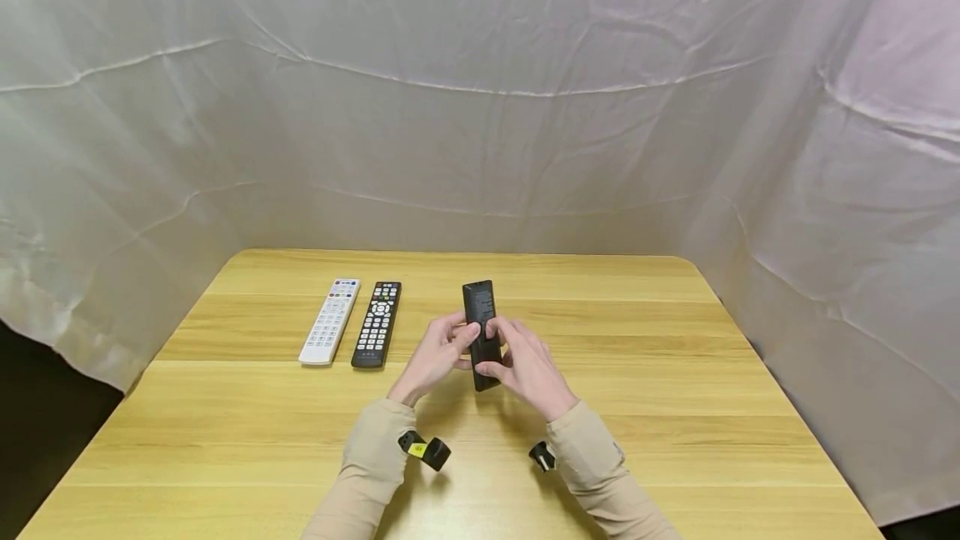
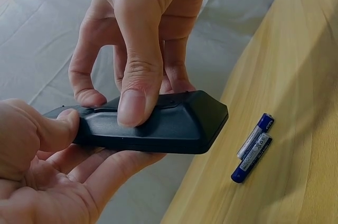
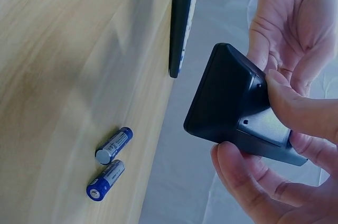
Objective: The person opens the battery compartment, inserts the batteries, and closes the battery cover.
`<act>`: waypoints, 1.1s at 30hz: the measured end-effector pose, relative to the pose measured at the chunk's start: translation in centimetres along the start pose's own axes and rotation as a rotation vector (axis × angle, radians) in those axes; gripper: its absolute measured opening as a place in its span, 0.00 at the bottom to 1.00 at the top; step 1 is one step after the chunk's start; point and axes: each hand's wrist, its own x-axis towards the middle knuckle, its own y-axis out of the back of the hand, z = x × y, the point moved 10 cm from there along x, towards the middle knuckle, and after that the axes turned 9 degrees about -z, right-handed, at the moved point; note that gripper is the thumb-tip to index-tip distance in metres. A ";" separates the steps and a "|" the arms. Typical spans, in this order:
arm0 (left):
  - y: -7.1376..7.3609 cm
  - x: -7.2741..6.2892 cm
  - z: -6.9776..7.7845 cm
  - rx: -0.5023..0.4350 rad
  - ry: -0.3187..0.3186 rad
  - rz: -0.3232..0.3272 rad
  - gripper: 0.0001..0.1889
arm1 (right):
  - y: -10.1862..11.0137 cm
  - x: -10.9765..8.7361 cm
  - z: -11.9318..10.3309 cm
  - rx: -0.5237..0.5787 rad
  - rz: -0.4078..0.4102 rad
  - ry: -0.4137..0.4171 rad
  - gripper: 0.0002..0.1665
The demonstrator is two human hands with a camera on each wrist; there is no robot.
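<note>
A black remote control (image 1: 482, 307) is held above the table with its labelled back facing up. My left hand (image 1: 437, 350) grips it from the left, thumb on the back and fingers underneath, as the left wrist view also shows. On the right side my right hand (image 1: 531, 369) holds its near end, with thumb and index finger bent onto the back. A shiny panel (image 3: 266, 123) shows on that back; I cannot tell whether it is loose. Below lie two blue-and-white batteries (image 2: 255, 147) side by side on the wood, out of sight in the head view.
To the left, a white remote control (image 1: 330, 322) and another black remote control (image 1: 377, 325) lie with buttons up. They rest on a wooden table (image 1: 637, 340). Pale cloth (image 1: 480, 148) hangs around its back and sides.
</note>
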 end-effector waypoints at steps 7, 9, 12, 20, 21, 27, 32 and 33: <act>0.0 0.1 -0.1 -0.003 -0.003 -0.013 0.22 | -0.1 0.0 0.1 0.008 -0.023 -0.003 0.24; 0.1 0.0 0.0 -0.005 0.003 -0.006 0.22 | -0.1 0.0 0.0 0.017 -0.030 -0.003 0.24; 0.3 0.0 -0.2 -0.017 0.018 0.016 0.21 | -0.1 0.0 0.0 0.045 -0.039 0.003 0.24; 0.8 0.0 -0.6 -0.105 0.040 0.064 0.21 | 0.0 0.0 0.0 0.099 -0.041 -0.013 0.23; 0.9 0.0 -0.6 -0.114 0.043 0.073 0.21 | 0.1 0.0 -0.1 0.101 -0.039 -0.014 0.23; 1.4 -0.2 -0.9 -0.164 0.045 0.125 0.21 | 0.3 -0.1 -0.3 0.090 -0.015 -0.007 0.22; 1.7 -0.3 -0.8 -0.184 0.046 0.179 0.20 | 0.3 -0.1 -0.5 0.095 0.003 0.005 0.22; 1.8 -0.3 -0.8 -0.185 0.044 0.192 0.20 | 0.4 -0.1 -0.5 0.096 0.007 0.006 0.21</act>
